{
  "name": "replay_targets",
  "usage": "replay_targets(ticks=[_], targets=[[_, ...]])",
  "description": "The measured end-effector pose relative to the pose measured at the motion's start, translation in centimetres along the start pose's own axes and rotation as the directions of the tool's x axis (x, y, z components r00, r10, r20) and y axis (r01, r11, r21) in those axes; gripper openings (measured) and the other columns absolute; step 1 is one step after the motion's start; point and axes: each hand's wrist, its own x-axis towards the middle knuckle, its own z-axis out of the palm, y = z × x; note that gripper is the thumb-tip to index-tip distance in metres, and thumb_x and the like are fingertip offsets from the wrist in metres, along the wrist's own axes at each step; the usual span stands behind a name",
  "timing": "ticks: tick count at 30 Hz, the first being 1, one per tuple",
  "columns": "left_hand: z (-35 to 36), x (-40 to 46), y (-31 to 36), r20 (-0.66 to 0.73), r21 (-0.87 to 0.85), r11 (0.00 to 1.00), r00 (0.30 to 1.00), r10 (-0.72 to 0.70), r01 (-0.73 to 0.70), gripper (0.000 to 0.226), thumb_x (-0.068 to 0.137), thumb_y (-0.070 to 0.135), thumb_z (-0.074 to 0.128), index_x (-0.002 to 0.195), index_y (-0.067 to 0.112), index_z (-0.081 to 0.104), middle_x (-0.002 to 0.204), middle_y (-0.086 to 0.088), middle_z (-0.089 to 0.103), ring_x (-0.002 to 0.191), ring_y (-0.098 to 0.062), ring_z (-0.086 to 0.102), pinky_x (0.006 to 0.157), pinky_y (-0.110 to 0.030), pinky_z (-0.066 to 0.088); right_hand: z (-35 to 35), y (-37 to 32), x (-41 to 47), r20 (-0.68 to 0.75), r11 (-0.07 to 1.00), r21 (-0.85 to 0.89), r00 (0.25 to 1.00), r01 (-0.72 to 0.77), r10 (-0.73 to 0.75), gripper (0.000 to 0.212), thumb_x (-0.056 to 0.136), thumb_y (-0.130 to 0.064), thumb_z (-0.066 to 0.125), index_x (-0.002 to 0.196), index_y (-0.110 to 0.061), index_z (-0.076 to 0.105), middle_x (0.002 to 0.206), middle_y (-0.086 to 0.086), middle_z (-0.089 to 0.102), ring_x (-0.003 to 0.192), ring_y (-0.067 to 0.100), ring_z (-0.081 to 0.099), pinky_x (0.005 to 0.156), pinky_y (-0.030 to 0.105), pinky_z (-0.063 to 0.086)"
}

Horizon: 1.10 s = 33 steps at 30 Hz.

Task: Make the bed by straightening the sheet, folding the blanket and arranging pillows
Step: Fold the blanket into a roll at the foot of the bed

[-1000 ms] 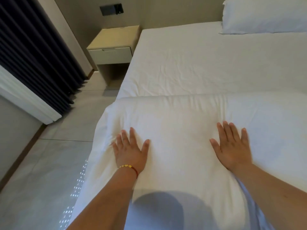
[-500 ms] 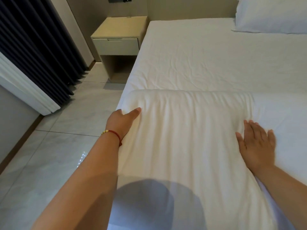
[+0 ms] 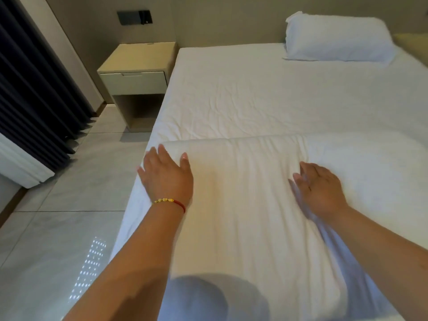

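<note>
Blanket point(image 3: 266, 193) folded across the foot of the bed point(image 3: 231, 100) — we judge it soft, light and apt to slump, best gripped at its corners or folded edge — with both hands, left hand point(image 3: 168, 179) and right hand point(image 3: 324, 191), spread flat on it, well apart.

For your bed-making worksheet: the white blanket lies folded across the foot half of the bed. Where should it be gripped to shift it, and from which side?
Grip the folded blanket at its far left corner, by the left hand. There the rounded fold edge meets the bed's side, so fingers can probably slip under from the floor side. The right hand lies flat mid-blanket, where nothing offers a pinch.
</note>
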Motion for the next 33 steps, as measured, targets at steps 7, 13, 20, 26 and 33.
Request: replay_targets(ticks=[7, 13, 20, 26, 33], targets=[[4.1, -10.2, 9.1, 0.248, -0.142, 0.907, 0.873, 0.421, -0.397, 0.078, 0.088, 0.062, 0.003, 0.154, 0.021, 0.006, 0.162, -0.002, 0.000, 0.149, -0.016, -0.008, 0.119, -0.041, -0.008, -5.1, 3.1, 2.3, -0.040, 0.997, -0.035, 0.997, 0.069, -0.071, 0.080, 0.085, -0.063, 0.012, 0.135, -0.011, 0.049, 0.136, 0.009, 0.053, 0.129, 0.028, 0.044, 0.108, 0.041, 0.031], [5.3, -16.6, 11.2, 0.162, -0.309, 0.907, 0.924, 0.347, -0.286, 0.073, 0.087, 0.055, 0.017, 0.143, 0.015, 0.042, 0.145, -0.001, 0.046, 0.136, -0.018, 0.037, 0.113, -0.028, 0.020, -7.6, 7.4, 6.5, 0.102, 0.993, -0.028, 0.988, 0.119, -0.115, 0.052, 0.098, -0.046, 0.035, 0.137, -0.013, 0.045, 0.140, 0.007, 0.049, 0.131, 0.028, 0.041, 0.106, 0.038, 0.030], [8.1, -19.6, 15.1, 0.069, 0.013, 0.998, 0.996, 0.054, -0.055, 0.067, 0.091, 0.047, 0.021, 0.136, 0.008, 0.051, 0.141, -0.012, 0.051, 0.133, -0.029, 0.045, 0.115, -0.049, 0.024, -7.0, 8.8, 12.0, 0.355, 0.970, 0.084, 0.902, 0.229, -0.244, 0.058, 0.095, -0.055, 0.036, 0.138, -0.017, 0.042, 0.143, 0.006, 0.044, 0.132, 0.027, 0.039, 0.104, 0.038, 0.033], [9.0, -22.5, 15.9, -0.160, 0.062, 0.897, 0.891, -0.425, 0.438, 0.068, 0.094, 0.047, 0.043, 0.145, 0.003, 0.035, 0.152, -0.016, 0.034, 0.143, -0.031, 0.025, 0.119, -0.048, 0.008, -4.3, 7.7, 15.1, 0.432, 0.918, 0.145, 0.810, 0.370, -0.395, 0.060, 0.089, -0.063, 0.040, 0.123, -0.015, 0.052, 0.129, 0.006, 0.055, 0.120, 0.028, 0.049, 0.096, 0.037, 0.039], [10.8, -27.4, 13.5, 0.085, -0.385, 0.151, 0.198, -0.977, 0.910, 0.133, 0.060, 0.077, 0.067, 0.151, 0.009, -0.003, 0.156, -0.022, 0.014, 0.143, -0.037, 0.017, 0.116, -0.053, 0.016, -0.9, 6.1, 18.3, 0.580, 0.940, 0.169, 0.741, 0.296, -0.338, 0.109, 0.067, -0.087, 0.042, 0.142, -0.009, 0.032, 0.144, 0.011, 0.044, 0.130, 0.032, 0.042, 0.102, 0.042, 0.036]])
